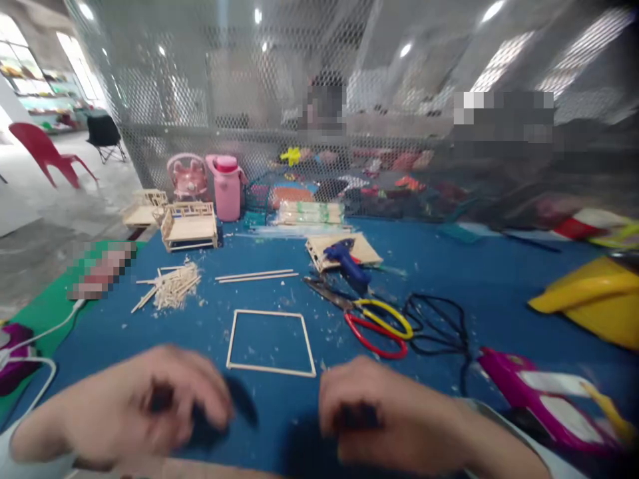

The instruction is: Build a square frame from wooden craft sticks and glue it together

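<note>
A rectangular frame of thin wooden sticks (269, 371) lies flat on the blue table (269, 426). My left hand (150, 399) hovers left of and nearer than the frame, blurred, fingers curved and apart, with nothing visible in it. To the frame's lower right is my right hand (384, 412), fingers bent with a gap to the thumb and nothing visible between them. Behind the frame lie two loose sticks (257, 276) and, farther left, a pile of short sticks (174, 286). Scissors with red and yellow handles (379, 322) rest to the right.
A blue glue gun (347, 263) lies on a small wooden piece (369, 249). Small wooden furniture (190, 226) and a pink bottle (228, 189) stand at the back left. Black cable (442, 322), a purple object (549, 399) and a yellow item (594, 299) are right. Metal mesh (269, 80) rises behind.
</note>
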Demonstrator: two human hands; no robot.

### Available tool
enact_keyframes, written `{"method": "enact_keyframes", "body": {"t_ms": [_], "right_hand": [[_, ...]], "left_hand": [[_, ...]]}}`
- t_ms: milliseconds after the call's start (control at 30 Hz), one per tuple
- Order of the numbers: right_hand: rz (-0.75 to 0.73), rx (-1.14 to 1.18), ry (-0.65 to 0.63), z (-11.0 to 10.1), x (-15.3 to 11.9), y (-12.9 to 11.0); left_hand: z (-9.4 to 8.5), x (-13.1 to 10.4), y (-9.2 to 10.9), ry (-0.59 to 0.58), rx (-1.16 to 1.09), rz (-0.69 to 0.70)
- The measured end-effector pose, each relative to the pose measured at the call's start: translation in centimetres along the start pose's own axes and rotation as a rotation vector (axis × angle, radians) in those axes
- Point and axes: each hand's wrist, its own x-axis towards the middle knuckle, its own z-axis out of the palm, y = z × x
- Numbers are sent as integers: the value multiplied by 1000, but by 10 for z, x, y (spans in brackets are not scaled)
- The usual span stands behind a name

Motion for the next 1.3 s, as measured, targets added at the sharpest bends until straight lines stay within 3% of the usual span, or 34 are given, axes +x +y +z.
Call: {"method": "enact_keyframes", "body": {"t_ms": [67,167,367,833,1100,1200,1300], "right_hand": [[182,-104,151,-9,-1,12],[315,-208,257,-14,-4,33],[289,-255,193,-7,-4,52],[376,-239,211,1,2,49],[342,-255,176,-8,3,44],[434,-156,209,-9,8,48],[578,-111,329,-4,19,50]], "left_hand": [[-2,16,-3,0,23,-90],[2,40,-16,10,174,-182],[11,57,-34,-19,299,-265],[8,64,-34,-59,355,-259],[7,66,-32,-49,335,-261],[5,68,-33,-38,334,-212],[5,66,-31,0,287,-206]]}}
